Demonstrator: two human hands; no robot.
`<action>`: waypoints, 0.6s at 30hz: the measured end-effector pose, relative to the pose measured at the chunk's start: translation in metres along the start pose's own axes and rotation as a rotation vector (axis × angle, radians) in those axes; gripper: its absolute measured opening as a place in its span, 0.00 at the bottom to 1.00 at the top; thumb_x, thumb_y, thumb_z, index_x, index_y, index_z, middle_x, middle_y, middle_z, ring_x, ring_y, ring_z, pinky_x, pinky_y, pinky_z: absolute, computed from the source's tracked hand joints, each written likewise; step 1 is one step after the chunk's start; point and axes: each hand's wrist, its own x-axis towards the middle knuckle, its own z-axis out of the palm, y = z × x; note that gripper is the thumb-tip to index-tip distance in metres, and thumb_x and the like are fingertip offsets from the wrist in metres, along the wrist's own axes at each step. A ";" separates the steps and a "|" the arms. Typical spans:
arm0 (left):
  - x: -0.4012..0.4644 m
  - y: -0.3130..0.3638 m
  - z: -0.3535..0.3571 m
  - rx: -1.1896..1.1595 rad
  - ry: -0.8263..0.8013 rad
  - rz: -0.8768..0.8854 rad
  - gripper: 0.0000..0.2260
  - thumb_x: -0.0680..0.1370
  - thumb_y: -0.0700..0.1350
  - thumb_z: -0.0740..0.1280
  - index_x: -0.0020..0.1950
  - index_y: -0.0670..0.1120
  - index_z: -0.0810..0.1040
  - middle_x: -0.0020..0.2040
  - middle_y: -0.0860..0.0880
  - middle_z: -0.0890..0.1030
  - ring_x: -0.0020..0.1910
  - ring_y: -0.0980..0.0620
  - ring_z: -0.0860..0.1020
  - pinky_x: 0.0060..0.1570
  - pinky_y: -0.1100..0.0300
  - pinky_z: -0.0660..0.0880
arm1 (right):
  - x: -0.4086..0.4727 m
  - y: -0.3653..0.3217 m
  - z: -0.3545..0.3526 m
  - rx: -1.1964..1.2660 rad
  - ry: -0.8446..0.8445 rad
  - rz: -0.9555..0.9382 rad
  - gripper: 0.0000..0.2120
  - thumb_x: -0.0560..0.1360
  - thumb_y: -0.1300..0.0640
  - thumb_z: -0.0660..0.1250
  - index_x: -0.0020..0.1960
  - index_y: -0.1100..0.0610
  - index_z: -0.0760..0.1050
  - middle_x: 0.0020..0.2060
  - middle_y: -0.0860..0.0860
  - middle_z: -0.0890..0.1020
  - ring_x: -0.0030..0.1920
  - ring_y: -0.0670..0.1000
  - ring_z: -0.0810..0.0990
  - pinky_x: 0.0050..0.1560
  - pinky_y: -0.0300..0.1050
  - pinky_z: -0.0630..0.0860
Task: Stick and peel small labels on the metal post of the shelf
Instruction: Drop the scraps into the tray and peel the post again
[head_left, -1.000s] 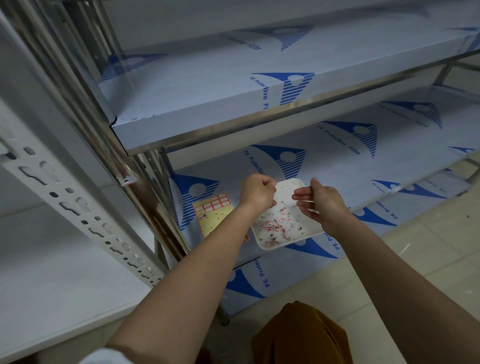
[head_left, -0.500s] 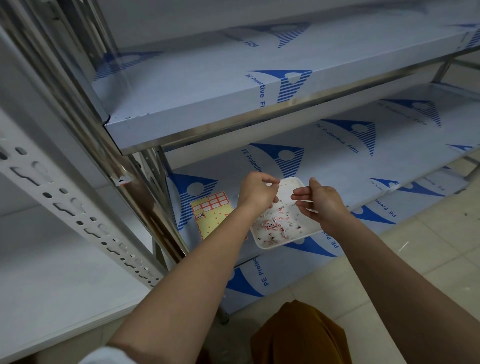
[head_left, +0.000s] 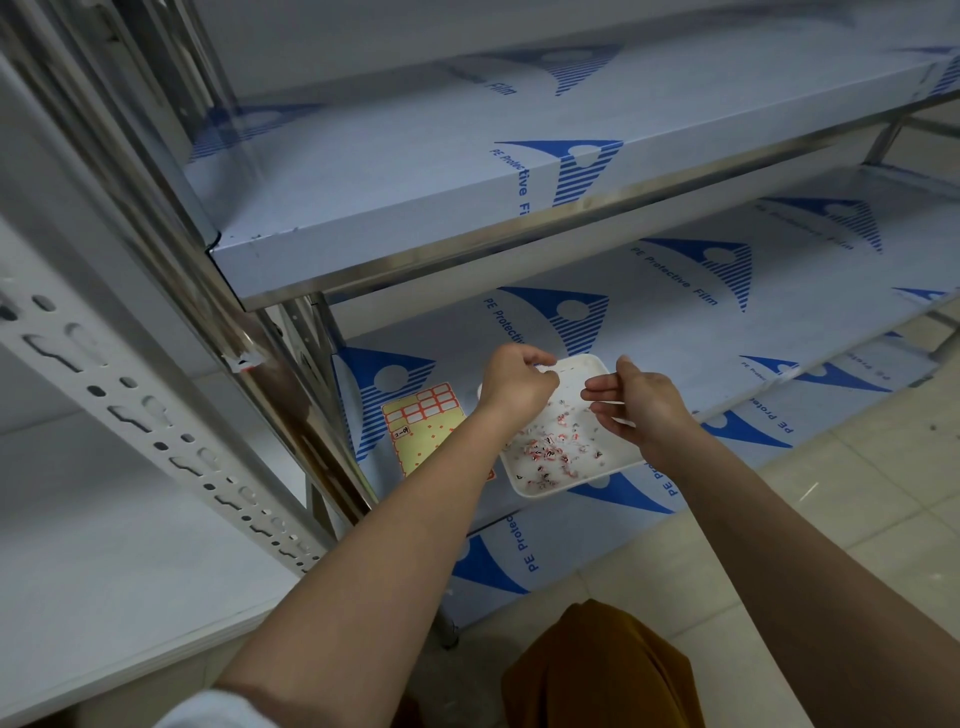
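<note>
Both hands hovered over a white tray (head_left: 597, 364) of crumpled label scraps (head_left: 550, 452) on the lower shelf (head_left: 727, 322); the left hand (head_left: 514, 387) was curled, thumb and fingertips pinched together as if on a tiny white scrap, though whether it truly held one could not be told at this size; the right hand (head_left: 636, 408) was half open, fingers loosely bent toward the left, nothing plainly in it. A used label could cling to a fingertip rather than drop, since its adhesive grabs skin; shaking it loose might scatter it past the tray's rim onto the film-covered shelf. The tray sat close to the shelf's front edge, so a knock from either forearm might tip it to the floor.

A yellow label sheet (head_left: 431, 431), with red-bordered labels along its top, lay just left of the tray; one small label (head_left: 241, 361) remained stuck to the shiny metal post (head_left: 260, 364), well above and left of the hands; its lower edge appeared lifted, so it could fall away unpeeled. A white perforated upright (head_left: 156, 426) stood nearer the camera, apart from the post.
</note>
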 end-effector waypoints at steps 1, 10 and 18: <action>-0.001 0.000 0.000 -0.018 -0.007 -0.007 0.08 0.76 0.39 0.68 0.53 0.43 0.83 0.52 0.44 0.83 0.51 0.47 0.80 0.53 0.54 0.77 | 0.000 0.000 0.000 -0.002 0.002 0.000 0.23 0.82 0.48 0.53 0.41 0.59 0.80 0.41 0.53 0.84 0.40 0.49 0.79 0.48 0.43 0.79; -0.003 0.004 -0.004 -0.170 -0.011 -0.116 0.08 0.77 0.41 0.68 0.55 0.43 0.77 0.47 0.46 0.81 0.34 0.50 0.80 0.47 0.53 0.80 | -0.006 -0.002 0.000 -0.021 0.004 -0.002 0.23 0.82 0.48 0.53 0.41 0.59 0.80 0.41 0.53 0.84 0.40 0.49 0.79 0.50 0.44 0.79; -0.023 0.017 -0.025 -0.190 0.091 -0.075 0.13 0.77 0.32 0.60 0.38 0.46 0.66 0.48 0.41 0.78 0.36 0.46 0.79 0.46 0.49 0.79 | -0.022 -0.013 0.004 -0.017 -0.019 -0.023 0.23 0.83 0.49 0.53 0.41 0.59 0.79 0.42 0.53 0.84 0.40 0.49 0.79 0.47 0.43 0.79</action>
